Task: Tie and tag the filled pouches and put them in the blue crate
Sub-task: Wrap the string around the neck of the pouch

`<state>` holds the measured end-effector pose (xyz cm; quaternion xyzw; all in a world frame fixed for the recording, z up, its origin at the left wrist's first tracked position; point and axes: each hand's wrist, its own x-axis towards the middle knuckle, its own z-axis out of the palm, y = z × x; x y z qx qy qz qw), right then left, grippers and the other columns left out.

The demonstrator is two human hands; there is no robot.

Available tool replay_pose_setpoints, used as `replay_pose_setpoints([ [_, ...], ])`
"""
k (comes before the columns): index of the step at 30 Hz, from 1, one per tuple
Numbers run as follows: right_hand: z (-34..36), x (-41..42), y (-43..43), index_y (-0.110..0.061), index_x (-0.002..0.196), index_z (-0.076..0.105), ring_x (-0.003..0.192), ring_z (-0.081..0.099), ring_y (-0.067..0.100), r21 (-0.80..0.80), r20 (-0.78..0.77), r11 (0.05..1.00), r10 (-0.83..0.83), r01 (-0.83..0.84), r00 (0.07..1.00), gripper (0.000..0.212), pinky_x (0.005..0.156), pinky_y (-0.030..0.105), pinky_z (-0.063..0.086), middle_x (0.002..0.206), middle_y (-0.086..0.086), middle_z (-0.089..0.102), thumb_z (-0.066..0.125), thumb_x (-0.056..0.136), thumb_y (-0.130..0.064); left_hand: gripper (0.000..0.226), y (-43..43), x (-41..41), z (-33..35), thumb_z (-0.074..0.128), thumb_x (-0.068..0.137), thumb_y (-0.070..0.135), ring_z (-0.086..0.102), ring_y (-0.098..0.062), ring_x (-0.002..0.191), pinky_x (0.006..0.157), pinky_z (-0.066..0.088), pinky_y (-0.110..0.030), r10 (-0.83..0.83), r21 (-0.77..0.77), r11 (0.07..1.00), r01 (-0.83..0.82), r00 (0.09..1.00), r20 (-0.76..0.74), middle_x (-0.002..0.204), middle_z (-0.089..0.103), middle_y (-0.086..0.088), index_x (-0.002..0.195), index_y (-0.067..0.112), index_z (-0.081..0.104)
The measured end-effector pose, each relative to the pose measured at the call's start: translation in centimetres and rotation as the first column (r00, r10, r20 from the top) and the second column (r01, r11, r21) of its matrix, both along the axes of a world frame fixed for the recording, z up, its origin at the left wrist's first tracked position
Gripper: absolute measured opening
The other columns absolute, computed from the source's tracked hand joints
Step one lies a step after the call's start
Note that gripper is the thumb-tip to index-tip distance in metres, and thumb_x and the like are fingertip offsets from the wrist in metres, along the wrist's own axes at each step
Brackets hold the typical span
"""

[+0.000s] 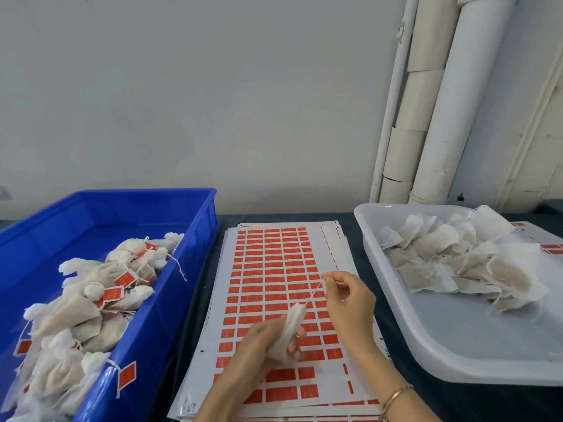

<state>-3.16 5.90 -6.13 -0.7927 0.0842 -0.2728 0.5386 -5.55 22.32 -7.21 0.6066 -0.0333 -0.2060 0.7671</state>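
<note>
The fingers point(293, 347) of your left hand point(256, 345) curl round the pouch point(289, 327) over the tag sheets point(274, 254). Your right hand point(350, 303) pinches its string point(315, 290), drawn toward 1 o'clock. Light, soft, probably tearable: grip the gathered neck; the blue crate point(122, 214) lies at 9 o'clock.

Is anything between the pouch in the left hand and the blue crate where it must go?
Nothing visible. The left hand holds the pouch over the label sheets; the blue crate lies beside them, left. Only its wall must be cleared. The right hand pinches the pouch's string.
</note>
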Motion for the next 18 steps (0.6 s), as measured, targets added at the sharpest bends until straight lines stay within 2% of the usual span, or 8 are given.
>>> replay_pose_setpoints([
  [2,-0.6,0.0,-0.2,-0.030,0.092,0.059,0.081,0.059,0.001,-0.085,-0.047,0.996,0.028,-0.032,0.998,0.006,0.072,0.004,0.041,0.094,-0.015,0.060,0.062,0.090,-0.025,0.034,0.1,0.5,-0.4,0.059,0.083,0.033,0.060,-0.018,0.060,0.065,0.055,-0.027,0.125,-0.075,0.989,-0.124,0.992,0.008,0.072,0.062,-0.013,0.091,0.003,0.072],
  [4,-1.6,-0.2,-0.2,-0.030,0.095,0.059,0.084,0.058,0.000,-0.222,-0.117,0.970,0.073,-0.097,0.990,0.005,0.075,0.002,0.039,0.097,-0.016,0.057,0.061,0.091,-0.027,0.030,0.1,0.6,-0.8,0.058,0.084,0.036,0.067,-0.017,0.069,0.064,0.055,-0.023,0.259,-0.098,0.962,-0.253,0.965,0.046,0.083,0.070,-0.010,0.092,0.015,0.077],
  [7,-3.2,-1.0,-0.2,-0.031,0.102,0.060,0.091,0.057,0.000,-0.383,-0.200,0.889,0.184,-0.250,0.962,0.010,0.085,0.004,0.040,0.101,-0.023,0.053,0.058,0.092,-0.032,0.026,0.0,0.1,-1.1,0.050,0.092,0.041,0.070,-0.009,0.093,0.069,0.055,-0.017,0.327,0.015,0.941,-0.337,0.923,0.204,0.100,0.074,0.007,0.101,0.035,0.074],
  [10,-3.6,-1.8,0.1,-0.033,0.099,0.061,0.091,0.057,-0.004,-0.432,-0.227,0.799,0.352,-0.418,0.908,0.008,0.086,0.002,0.041,0.098,-0.028,0.053,0.058,0.093,-0.030,0.018,-0.3,-0.3,-1.1,0.050,0.090,0.048,0.064,0.006,0.093,0.068,0.049,-0.005,0.285,0.198,0.900,-0.388,0.869,0.404,0.098,0.069,0.024,0.099,0.053,0.065],
  [13,-3.3,-2.1,0.5,-0.034,0.093,0.062,0.090,0.058,-0.004,-0.403,-0.193,0.759,0.475,-0.511,0.859,0.009,0.082,0.009,0.047,0.089,-0.030,0.057,0.060,0.091,-0.026,0.021,-0.7,-0.1,-1.9,0.056,0.092,0.035,0.059,0.008,0.102,0.079,0.048,-0.006,0.199,0.317,0.852,-0.417,0.818,0.539,0.102,0.068,0.025,0.107,0.050,0.060],
  [16,-3.0,-2.1,0.9,-0.036,0.088,0.063,0.090,0.059,-0.002,-0.359,-0.122,0.774,0.515,-0.522,0.848,0.011,0.076,0.009,0.048,0.084,-0.029,0.060,0.062,0.088,-0.025,0.039,-0.8,0.3,-3.0,0.061,0.092,0.013,0.053,0.011,0.110,0.088,0.042,-0.003,0.097,0.405,0.788,-0.463,0.744,0.661,0.113,0.061,0.026,0.120,0.040,0.056],
  [18,-3.0,-2.2,1.0,-0.036,0.086,0.063,0.089,0.061,0.001,-0.337,-0.061,0.785,0.533,-0.520,0.844,0.011,0.075,0.009,0.049,0.083,-0.028,0.061,0.062,0.086,-0.025,0.040,-0.9,0.6,-3.4,0.062,0.091,0.011,0.053,0.007,0.112,0.095,0.041,-0.006,0.046,0.459,0.746,-0.483,0.724,0.688,0.118,0.057,0.025,0.124,0.033,0.059],
])
